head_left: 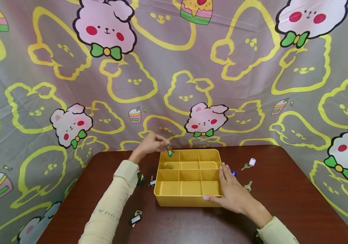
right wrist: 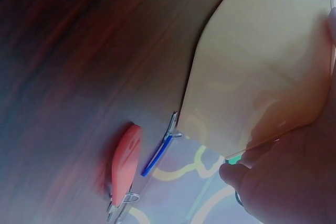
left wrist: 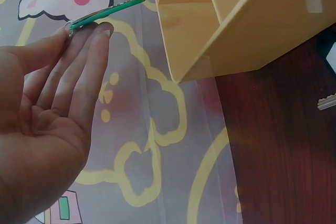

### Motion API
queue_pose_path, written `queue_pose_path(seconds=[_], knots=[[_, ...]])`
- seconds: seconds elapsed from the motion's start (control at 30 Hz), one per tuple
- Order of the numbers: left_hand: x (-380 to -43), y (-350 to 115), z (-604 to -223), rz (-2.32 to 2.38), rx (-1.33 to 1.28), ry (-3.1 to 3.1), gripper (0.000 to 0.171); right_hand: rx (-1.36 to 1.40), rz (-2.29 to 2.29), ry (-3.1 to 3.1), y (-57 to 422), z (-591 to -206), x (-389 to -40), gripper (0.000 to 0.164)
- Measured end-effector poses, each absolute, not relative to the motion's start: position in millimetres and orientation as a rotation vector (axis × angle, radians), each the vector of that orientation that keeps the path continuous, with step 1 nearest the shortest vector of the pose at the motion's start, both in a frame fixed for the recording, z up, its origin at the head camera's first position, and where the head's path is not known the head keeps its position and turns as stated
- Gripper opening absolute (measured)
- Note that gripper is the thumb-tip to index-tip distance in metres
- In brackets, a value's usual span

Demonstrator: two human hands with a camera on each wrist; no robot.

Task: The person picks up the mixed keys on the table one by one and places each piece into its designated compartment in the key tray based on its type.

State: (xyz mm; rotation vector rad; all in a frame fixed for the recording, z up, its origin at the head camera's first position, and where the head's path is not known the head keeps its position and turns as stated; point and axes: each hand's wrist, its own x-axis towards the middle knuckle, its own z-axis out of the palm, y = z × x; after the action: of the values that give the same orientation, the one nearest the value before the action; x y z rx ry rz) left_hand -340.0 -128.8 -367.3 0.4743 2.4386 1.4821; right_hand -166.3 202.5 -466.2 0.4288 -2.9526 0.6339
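Note:
My left hand [head_left: 151, 144] is raised over the back left corner of a yellow compartment box [head_left: 186, 201]. Thumb and fingertips pinch a green key tag [head_left: 170, 151] by its ring end, and the tag hangs over the back left compartment. In the left wrist view the tag [left wrist: 111, 13] shows edge-on, pointing away from the fingertips. My right hand [head_left: 234, 194] rests on the box's front right corner, fingers straight along the right side and thumb stretched across the front wall. The right wrist view shows this hand against the box's side wall [right wrist: 252, 66].
Right of the box lie a white-tagged key [head_left: 252, 162], a blue tag [head_left: 233, 173] and another key [head_left: 248, 186]; a red tag [right wrist: 126, 163] shows in the right wrist view. To the left are a black-edged tag [head_left: 135, 220] and a white tag [head_left: 152, 183]. A patterned cloth [head_left: 241, 101] hangs behind.

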Motion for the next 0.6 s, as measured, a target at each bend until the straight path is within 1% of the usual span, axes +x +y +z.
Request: queue_pose_path(seconds=[0.6], knots=[[-350.1, -126.2, -381.3, 1.415, 0.427, 2.462, 0.028, 0.425, 0.634, -2.950, 202.6, -468.7, -167.9, 0.132]])
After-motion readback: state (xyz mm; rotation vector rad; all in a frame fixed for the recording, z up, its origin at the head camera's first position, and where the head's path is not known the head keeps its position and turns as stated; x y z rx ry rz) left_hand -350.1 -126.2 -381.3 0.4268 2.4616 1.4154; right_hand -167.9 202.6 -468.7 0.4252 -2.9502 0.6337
